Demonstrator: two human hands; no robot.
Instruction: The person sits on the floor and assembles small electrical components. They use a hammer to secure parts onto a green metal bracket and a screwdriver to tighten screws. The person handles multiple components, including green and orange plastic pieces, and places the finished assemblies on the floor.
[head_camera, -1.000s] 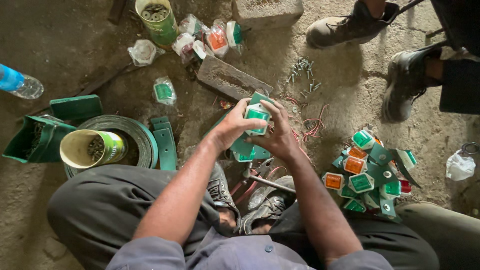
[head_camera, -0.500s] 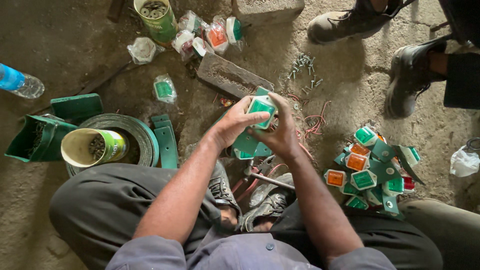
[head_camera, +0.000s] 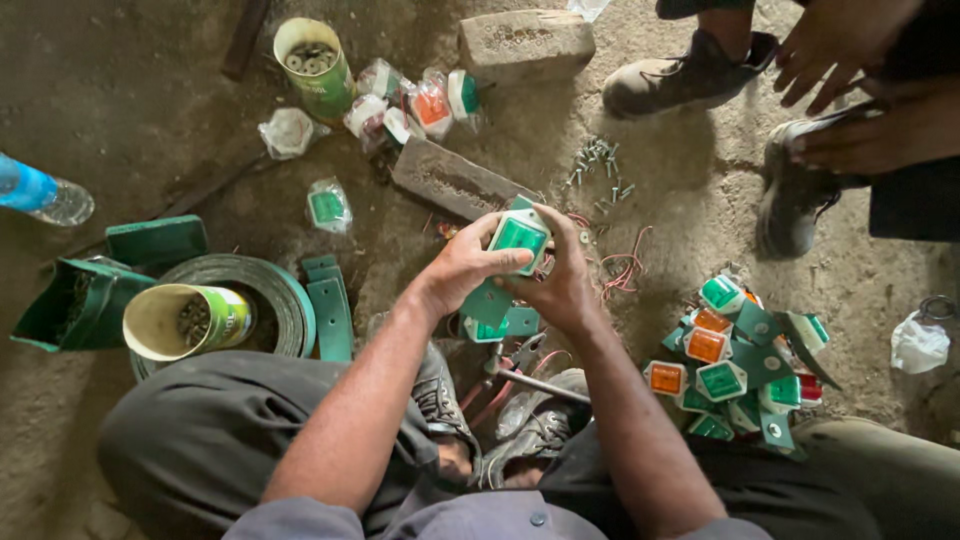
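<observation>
I squat on a dirt floor and hold a small green reflector light (head_camera: 520, 238) with a white rim in both hands. My left hand (head_camera: 462, 270) grips its left side, thumb across the front. My right hand (head_camera: 562, 282) clasps it from the right and behind. Below my hands lie green metal brackets (head_camera: 492, 312) and pliers (head_camera: 520, 368) by my shoes. A pile of green and orange reflector lights (head_camera: 735, 365) sits to my right.
A green strap coil (head_camera: 285, 290) and a can of screws (head_camera: 185, 320) lie left. Another can (head_camera: 312, 62), bagged reflectors (head_camera: 420, 100), two bricks (head_camera: 455, 180), loose screws (head_camera: 598, 165) and red wires (head_camera: 625, 270) lie ahead. Another person's shoes (head_camera: 680, 80) and hands (head_camera: 850, 60) are top right. A water bottle (head_camera: 40, 195) lies far left.
My hands stay together on the reflector, which has turned slightly. The other person's hands have come into view at top right.
</observation>
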